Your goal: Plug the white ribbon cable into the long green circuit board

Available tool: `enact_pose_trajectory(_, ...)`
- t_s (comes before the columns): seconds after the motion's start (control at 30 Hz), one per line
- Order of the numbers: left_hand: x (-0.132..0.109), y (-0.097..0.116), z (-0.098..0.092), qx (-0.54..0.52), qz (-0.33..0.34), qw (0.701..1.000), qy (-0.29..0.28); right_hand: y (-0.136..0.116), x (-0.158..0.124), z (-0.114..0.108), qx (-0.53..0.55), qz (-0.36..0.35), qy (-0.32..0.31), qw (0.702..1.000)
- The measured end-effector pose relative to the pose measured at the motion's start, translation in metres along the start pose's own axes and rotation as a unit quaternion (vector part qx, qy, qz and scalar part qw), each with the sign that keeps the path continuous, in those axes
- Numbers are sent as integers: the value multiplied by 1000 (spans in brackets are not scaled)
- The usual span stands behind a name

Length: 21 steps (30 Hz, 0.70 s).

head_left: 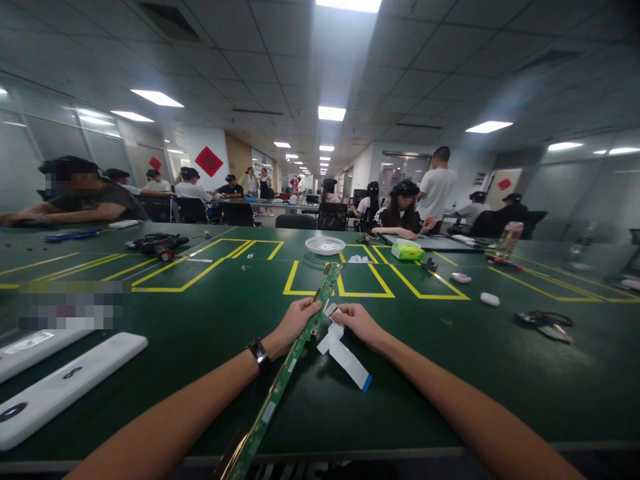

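A long, narrow green circuit board (284,379) slants from the bottom edge up to the middle of the view. My left hand (295,325) is closed around its upper part, with the thumb on the board. Beside the board, my right hand (361,325) pinches the upper end of a white flat ribbon cable (350,363). The cable is folded and hangs down to the right, ending in a blue tip. Whether the cable's upper end touches the board is too small to tell.
On the green table (200,413) are a white round basket (325,246), a green-yellow pack (407,251), a white case (490,299) and dark cables (544,321). Long white bars (70,383) lie at the left. A person (400,210) sits across the table.
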State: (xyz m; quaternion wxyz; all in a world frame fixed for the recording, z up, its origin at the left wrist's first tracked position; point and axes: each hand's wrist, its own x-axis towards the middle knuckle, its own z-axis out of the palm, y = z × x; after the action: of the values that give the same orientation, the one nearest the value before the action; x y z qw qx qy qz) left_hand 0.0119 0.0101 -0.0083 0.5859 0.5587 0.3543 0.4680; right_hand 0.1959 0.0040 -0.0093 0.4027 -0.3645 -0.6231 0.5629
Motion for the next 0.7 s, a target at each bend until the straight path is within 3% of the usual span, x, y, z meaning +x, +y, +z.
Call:
enact_pose_trajectory(0.23,2,-2,-2,37,27,999,-9,2,2,1,-16,-2,18,1000)
enact_pose_trajectory(0.37,3,-1,-4,112,73,990,-43,7,4,-2,-25,-6,23,999)
enact_pose_trajectory(0.7,-6,4,-2,227,111,963,-93,7,2,-8,-66,-18,12,998)
